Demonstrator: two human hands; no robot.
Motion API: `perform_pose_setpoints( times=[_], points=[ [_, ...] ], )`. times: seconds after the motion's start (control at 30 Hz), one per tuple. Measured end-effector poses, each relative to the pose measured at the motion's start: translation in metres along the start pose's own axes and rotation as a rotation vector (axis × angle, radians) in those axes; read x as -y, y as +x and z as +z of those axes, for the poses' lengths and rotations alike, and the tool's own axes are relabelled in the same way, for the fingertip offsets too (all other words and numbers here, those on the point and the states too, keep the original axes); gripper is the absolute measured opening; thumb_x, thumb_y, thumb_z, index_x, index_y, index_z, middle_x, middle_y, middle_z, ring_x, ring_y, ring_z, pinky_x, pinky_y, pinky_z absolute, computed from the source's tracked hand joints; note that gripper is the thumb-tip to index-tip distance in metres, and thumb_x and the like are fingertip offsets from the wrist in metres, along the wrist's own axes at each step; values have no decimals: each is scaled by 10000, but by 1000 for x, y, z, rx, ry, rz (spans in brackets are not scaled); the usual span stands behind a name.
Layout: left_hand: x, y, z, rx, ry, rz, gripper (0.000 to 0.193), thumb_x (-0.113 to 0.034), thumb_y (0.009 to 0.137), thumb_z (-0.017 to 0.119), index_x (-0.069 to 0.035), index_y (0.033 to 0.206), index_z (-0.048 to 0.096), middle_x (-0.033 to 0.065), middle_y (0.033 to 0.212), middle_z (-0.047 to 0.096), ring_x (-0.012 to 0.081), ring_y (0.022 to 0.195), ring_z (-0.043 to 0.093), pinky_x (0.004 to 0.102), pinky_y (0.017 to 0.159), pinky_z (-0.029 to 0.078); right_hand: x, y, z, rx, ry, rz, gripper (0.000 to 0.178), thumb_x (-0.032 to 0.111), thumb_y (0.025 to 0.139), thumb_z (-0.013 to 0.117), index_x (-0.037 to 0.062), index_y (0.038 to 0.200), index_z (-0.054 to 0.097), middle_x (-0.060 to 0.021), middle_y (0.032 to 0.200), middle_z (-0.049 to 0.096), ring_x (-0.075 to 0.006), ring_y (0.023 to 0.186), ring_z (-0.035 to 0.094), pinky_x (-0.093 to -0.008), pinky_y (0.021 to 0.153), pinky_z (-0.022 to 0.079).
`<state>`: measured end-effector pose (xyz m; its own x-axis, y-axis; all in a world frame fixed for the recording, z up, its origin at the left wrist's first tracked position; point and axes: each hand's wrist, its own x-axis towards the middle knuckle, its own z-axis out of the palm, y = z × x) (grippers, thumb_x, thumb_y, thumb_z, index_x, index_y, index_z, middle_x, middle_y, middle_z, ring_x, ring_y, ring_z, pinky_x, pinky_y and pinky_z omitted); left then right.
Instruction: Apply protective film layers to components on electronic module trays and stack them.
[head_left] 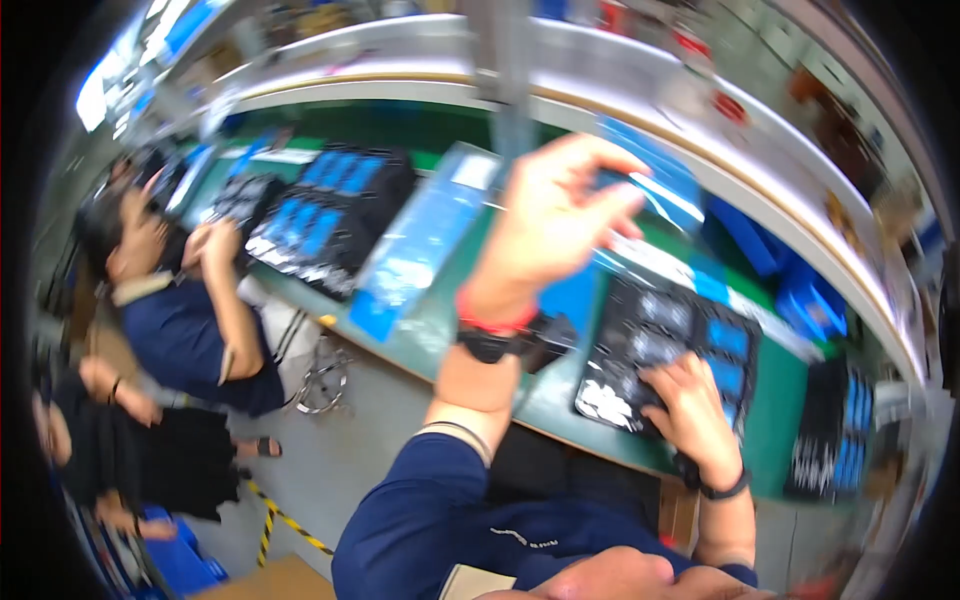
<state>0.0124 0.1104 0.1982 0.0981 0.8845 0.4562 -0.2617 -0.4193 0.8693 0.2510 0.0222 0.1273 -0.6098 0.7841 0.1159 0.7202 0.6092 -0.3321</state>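
Note:
My left hand (560,215) is raised above the bench, its thumb and fingers bent around the edge of a translucent blue film (660,180). Motion blurs the hand, and part of the grip is hard to make out. Below and to the right, my right hand (695,415) rests on a black tray (610,345) with thumb and forefinger apart. Clear, shiny-wrapped pieces (660,312) fill the left part of that tray. Blue rectangular pieces (728,338) line its right part. The right fingertips touch the middle of the tray.
A long clear-and-blue plastic sheet (425,240) lies left on the green bench (775,420). Beyond it is a black tray (385,190) with blue pieces, where a co-worker (190,300) sits. Another tray (825,430) stands right. Blue bins (805,300) sit under the shelf.

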Motion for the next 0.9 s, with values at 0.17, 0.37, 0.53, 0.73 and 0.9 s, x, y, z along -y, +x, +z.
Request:
perform_pose_setpoints(
  times=[0.17, 0.37, 0.53, 0.73, 0.9],
  points=[
    [11, 6, 8, 121, -124, -43, 160, -25, 838, 601, -16, 996, 578, 34, 818, 604, 99, 623, 624, 210, 497, 484, 4, -7, 0, 6, -39, 19, 387, 67, 541, 746, 40, 902, 610, -135, 861, 592, -330, 877, 495, -402, 789, 386],
    [10, 4, 10, 107, -76, 9, 119, -4, 832, 579, -8, 950, 570, 41, 836, 601, 100, 611, 621, 214, 485, 485, -7, -9, 5, 28, 0, -4, 478, -6, 471, 766, 37, 902, 563, -146, 911, 529, -345, 918, 462, -408, 835, 377],
    [12, 6, 9, 81, -58, 16, 118, 9, 820, 584, 9, 937, 569, 50, 815, 598, 111, 607, 626, 220, 497, 478, -18, -9, 13, 14, 60, -58, 453, -42, 483, 745, 21, 889, 556, -143, 900, 530, -336, 913, 471, -401, 827, 373],
    [7, 7, 14, 72, -89, -14, 174, 29, 820, 563, 9, 993, 556, 65, 858, 603, 117, 590, 619, 218, 490, 464, -41, -21, 23, -122, -10, -109, 428, 18, 462, 767, 43, 844, 577, -124, 866, 552, -322, 876, 500, -394, 804, 375],
    [8, 7, 20, 86, -152, 53, 411, 71, 826, 514, -6, 1227, 456, 90, 971, 605, 108, 612, 606, 227, 536, 499, -104, -53, 31, -33, -110, -129, 370, 61, 546, 755, 35, 874, 587, -99, 899, 578, -296, 903, 529, -394, 839, 386]
  ],
)
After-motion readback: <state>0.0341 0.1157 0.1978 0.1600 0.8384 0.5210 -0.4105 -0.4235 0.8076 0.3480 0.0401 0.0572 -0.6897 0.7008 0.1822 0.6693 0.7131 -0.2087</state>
